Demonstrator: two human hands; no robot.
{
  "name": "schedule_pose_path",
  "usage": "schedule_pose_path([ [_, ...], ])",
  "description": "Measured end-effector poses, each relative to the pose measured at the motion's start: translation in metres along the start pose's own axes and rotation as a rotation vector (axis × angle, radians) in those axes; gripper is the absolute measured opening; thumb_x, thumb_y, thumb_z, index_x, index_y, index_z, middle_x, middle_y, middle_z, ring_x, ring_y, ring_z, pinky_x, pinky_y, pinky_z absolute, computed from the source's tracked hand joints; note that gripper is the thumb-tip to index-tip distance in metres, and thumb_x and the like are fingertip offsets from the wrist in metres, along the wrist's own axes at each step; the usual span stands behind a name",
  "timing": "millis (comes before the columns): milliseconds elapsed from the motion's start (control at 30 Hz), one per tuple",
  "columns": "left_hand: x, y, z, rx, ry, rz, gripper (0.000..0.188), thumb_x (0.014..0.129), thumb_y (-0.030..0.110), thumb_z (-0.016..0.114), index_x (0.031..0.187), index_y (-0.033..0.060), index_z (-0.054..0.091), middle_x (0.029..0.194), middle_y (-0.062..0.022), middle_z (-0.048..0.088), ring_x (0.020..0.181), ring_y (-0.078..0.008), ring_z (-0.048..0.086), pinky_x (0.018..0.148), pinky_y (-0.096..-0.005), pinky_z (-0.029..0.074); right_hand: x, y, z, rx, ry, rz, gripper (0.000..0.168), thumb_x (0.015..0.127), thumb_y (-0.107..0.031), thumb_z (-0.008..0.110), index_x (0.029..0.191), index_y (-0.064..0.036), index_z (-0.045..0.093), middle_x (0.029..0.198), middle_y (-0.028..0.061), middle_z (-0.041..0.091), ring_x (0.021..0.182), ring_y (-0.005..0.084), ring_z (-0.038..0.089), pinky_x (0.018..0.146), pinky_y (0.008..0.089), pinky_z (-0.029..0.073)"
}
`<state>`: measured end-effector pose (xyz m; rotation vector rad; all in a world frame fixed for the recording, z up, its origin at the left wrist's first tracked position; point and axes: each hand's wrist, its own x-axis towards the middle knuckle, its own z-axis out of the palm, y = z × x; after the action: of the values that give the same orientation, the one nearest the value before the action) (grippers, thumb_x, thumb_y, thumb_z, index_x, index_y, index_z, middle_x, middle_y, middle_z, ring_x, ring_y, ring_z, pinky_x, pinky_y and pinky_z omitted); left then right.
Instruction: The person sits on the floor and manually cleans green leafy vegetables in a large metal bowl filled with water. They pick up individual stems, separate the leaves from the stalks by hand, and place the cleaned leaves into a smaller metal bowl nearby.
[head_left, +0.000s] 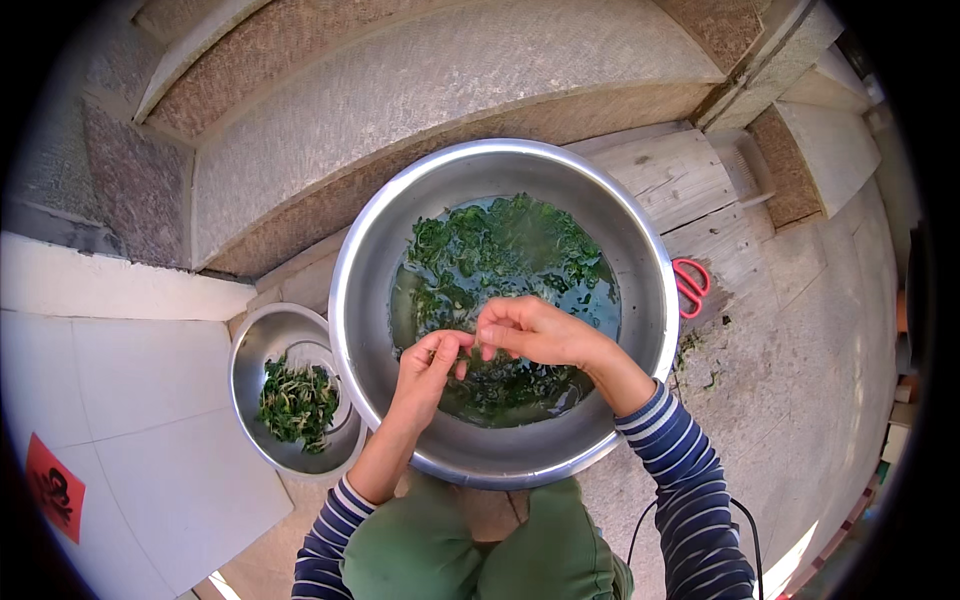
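Observation:
A large stainless steel basin (502, 459) stands in front of me, holding water with dark green leaves (517, 232) floating in it. Above the water, my left hand (431, 367) and my right hand (536, 330) meet fingertip to fingertip. Thumb and forefinger of each hand are pinched together on what looks like a thin, pale plant strand, too small to name exactly. Left of the basin, a smaller metal bowl (251, 420) holds a heap of green leaves and pale stems (300, 401).
Red scissor handles (691, 287) stick out at the basin's right, on a wooden board (667, 172). Stone steps (450, 97) rise beyond. A clear plastic tray (742, 165) lies back right. A white tiled wall (142, 390) is at left, a black cable (756, 532) at lower right.

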<state>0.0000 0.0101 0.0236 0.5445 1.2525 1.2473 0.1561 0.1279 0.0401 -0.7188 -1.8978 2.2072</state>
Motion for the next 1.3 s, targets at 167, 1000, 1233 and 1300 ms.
schedule_pose_path([
  [167,0.002,-0.012,-0.009,0.035,-0.053,-0.056,0.016,0.085,0.015,0.058,0.093,0.0018,0.058,0.082,-0.0020,0.057,0.064,-0.0069,0.047,0.057,-0.0208,0.039,0.007,0.007,0.010,-0.050,0.071,-0.030,0.015,0.089,-0.017,0.050,0.089,-0.003,0.054,0.072,0.0007,0.058,0.062,0.0053,0.049,0.054,0.0196,0.039],
  [1000,0.003,-0.020,-0.021,-0.351,-0.028,-0.139,0.010,0.083,0.013,0.060,0.087,0.0060,0.055,0.076,-0.0006,0.055,0.066,-0.0097,0.050,0.059,-0.0246,0.041,0.008,0.047,0.065,0.244,0.758,-0.093,0.012,0.084,-0.011,0.057,0.089,-0.001,0.053,0.073,-0.0003,0.051,0.063,0.0039,0.049,0.056,0.0186,0.040],
  [1233,0.001,-0.014,-0.015,0.033,0.033,-0.045,0.007,0.081,0.011,0.061,0.082,0.0054,0.056,0.078,-0.0011,0.056,0.064,-0.0068,0.047,0.057,-0.0215,0.039,0.019,0.034,0.069,0.135,0.550,-0.090,0.016,0.080,-0.014,0.063,0.086,0.001,0.060,0.069,0.0016,0.059,0.061,0.0053,0.052,0.056,0.0204,0.043],
  [1300,0.001,-0.013,-0.016,-0.076,0.027,-0.052,0.006,0.081,0.009,0.061,0.081,0.0053,0.056,0.085,-0.0033,0.058,0.063,-0.0064,0.046,0.056,-0.0199,0.038,0.014,0.023,0.058,0.037,0.535,-0.026,0.015,0.077,-0.014,0.066,0.076,0.001,0.063,0.065,0.0042,0.062,0.058,0.0070,0.054,0.054,0.0230,0.044],
])
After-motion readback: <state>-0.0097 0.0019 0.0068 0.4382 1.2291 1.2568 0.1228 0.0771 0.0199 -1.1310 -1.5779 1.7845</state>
